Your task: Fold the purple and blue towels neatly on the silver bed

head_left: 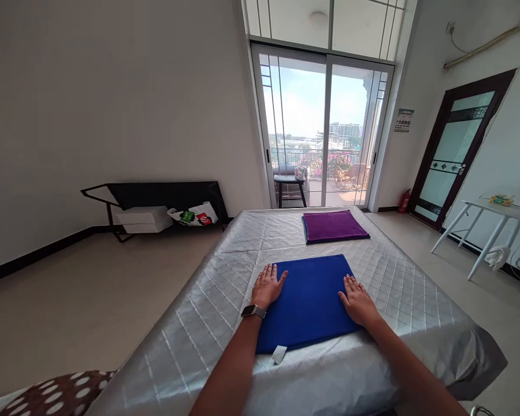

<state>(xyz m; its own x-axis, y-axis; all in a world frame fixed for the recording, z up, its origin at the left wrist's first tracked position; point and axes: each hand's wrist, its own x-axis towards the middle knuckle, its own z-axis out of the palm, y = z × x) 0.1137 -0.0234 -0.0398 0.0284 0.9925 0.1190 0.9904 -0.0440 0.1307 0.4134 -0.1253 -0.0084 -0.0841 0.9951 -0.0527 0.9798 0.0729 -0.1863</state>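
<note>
1. Near the near edge of the silver cover (212, 300), the left hand (266, 287) lies flat, fingers a bit apart, maybe to hold the blue cloth's left side down.
2. A white tag (279, 354) pokes out at the blue cloth's near edge.
3. The blue cloth (307, 300) lies flat between the hands.
4. Near the cover's far right corner, the purple cloth (335, 226) sits apart, perhaps out of the way.
5. The right hand (359, 300) is flat too, thumb out, perhaps so the cloth won't slip.

1 folded blue cloth (309, 303) — flat, white tag (279, 354) at its near edge.
</note>
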